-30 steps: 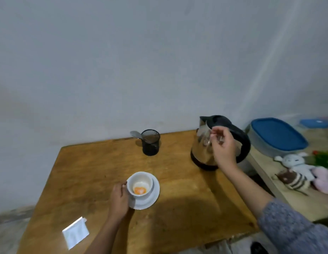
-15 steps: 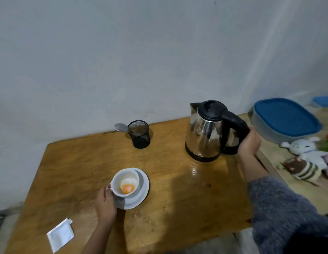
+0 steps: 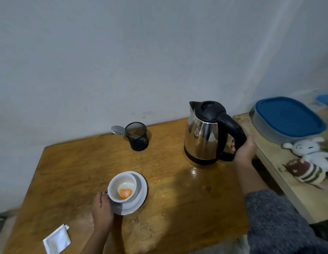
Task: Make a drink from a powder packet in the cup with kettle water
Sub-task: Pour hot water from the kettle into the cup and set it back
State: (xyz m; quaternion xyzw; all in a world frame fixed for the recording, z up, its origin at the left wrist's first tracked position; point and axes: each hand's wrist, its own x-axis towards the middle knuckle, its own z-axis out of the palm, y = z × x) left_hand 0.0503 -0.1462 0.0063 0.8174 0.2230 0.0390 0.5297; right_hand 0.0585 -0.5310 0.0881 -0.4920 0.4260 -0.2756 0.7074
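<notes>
A white cup [image 3: 121,187] with orange powder at its bottom rests on a white saucer [image 3: 139,197] on the wooden table [image 3: 178,208]. My left hand [image 3: 101,208] grips the cup at its left side. A steel kettle [image 3: 203,132] with a black lid and handle stands at the table's back right. My right hand [image 3: 244,150] is wrapped around the kettle's handle. A torn white packet [image 3: 57,240] lies near the front left corner.
A black mesh holder [image 3: 138,136] with a spoon [image 3: 119,130] leaning out stands at the back by the wall. A lower bench on the right carries a blue-lidded container [image 3: 287,118] and soft toys [image 3: 308,162].
My right hand went from the front of the kettle's body around to its handle and closed on it. My left hand stayed on the cup. The camera shifted.
</notes>
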